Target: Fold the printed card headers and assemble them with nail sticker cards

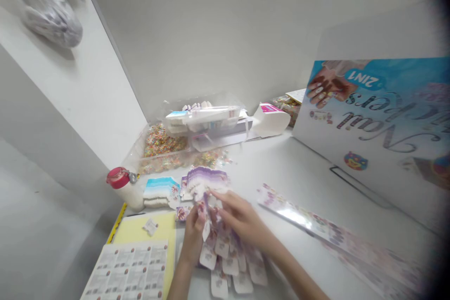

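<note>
My left hand (pixel 192 232) is closed around a small purple and white card (pixel 206 225), held upright over the table. My right hand (pixel 236 213) is just to its right, its index finger reaching to the card's top; the fingers are apart. Under and below both hands lies a spread of purple and white cards (pixel 230 265). Behind them stands a row of purple-edged cards (pixel 207 178). Left of that row is a stack of blue and white cards (pixel 160 192).
A red-capped bottle (pixel 128 190) and barcode label sheets (pixel 131 267) are at left. Behind are a clear bin (pixel 211 119) and bags of colourful bits (pixel 163 140). Sticker strips (pixel 309 222) and a large box (pixel 372 126) occupy the right.
</note>
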{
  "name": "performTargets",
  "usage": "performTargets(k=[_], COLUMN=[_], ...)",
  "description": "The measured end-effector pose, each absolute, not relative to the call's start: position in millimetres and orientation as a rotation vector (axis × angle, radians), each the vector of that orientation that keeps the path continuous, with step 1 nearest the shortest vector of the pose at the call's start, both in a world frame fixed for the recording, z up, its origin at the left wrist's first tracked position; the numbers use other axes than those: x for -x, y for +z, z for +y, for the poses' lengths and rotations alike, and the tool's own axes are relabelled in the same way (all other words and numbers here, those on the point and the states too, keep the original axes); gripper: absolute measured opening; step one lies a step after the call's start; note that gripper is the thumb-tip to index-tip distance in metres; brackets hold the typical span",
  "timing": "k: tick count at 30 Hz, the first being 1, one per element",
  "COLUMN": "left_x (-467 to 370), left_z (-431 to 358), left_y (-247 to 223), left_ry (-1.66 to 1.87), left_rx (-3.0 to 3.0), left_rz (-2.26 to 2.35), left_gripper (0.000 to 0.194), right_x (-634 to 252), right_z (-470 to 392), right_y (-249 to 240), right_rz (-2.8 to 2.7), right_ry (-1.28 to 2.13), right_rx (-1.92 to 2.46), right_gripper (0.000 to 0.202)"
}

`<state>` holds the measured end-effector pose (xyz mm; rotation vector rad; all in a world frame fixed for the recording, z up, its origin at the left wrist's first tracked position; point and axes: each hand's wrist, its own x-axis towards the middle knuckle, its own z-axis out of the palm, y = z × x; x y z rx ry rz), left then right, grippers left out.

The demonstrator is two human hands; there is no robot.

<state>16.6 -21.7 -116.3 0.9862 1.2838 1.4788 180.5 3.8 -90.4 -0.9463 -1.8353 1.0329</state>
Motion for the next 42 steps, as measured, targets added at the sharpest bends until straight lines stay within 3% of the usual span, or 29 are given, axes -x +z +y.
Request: performTargets(k=[5, 12, 16, 19, 22, 26, 29, 33, 42], left_x=[-18.7, -21.9, -23.4, -24.3, -25.3, -27.8, -29.4, -30.2, -30.8], left_z=[-23.6, -20.5, -21.5, -21.3, -21.6, -25.4, -28.0, -26.2, -23.1], left_y=[-114.9, -109.0, -108.5, -112.3, -113.9, -114.2, -116.1, -119.4, -126.3], left_ry=[1.334, 1.24, 1.145, 1.093, 1.126, 1.149, 1.111, 1.128, 1.258], left_rx=[-1.109, -1.302, -1.392, -1.437, -1.411, -1.24, -1.328, -1.494, -1.422], left_rz=[1.192, 1.103, 1.136, 1.159, 1.103, 0.957, 0.986, 1.044, 1.065], left_gripper=[0.041, 0.04, 0.026, 0.03, 0.027, 0.055, 0.043, 0.024, 0.03], right_x=[-174.4, -178.3, -191.7, -201.9, -206.5, -205.0, -203.1, -202.8, -201.3], right_z=[-0.1, -0.9, 5.7, 11.0, 14.0, 14.7, 14.6, 14.2, 8.6], right_y=[-93.6, -83.7, -80.0, -79.5, -81.4, -86.2, -91.4, -93.4, -76.5], right_rz=[-1.916, -1.856, -1.823, -1.699, -1.528, -1.366, -1.282, -1.226, -1.434], right_ry=[1.012, 1.041, 1.045, 1.224, 1.468, 1.675, 1.806, 1.889, 1.657], right_rx=[0.861, 0.877, 0.9, 0.939, 0.964, 0.884, 0.837, 0.814, 0.873], right_gripper=[0.038, 0.013, 0.032, 0.04, 0.035, 0.04, 0.047, 0.036, 0.023])
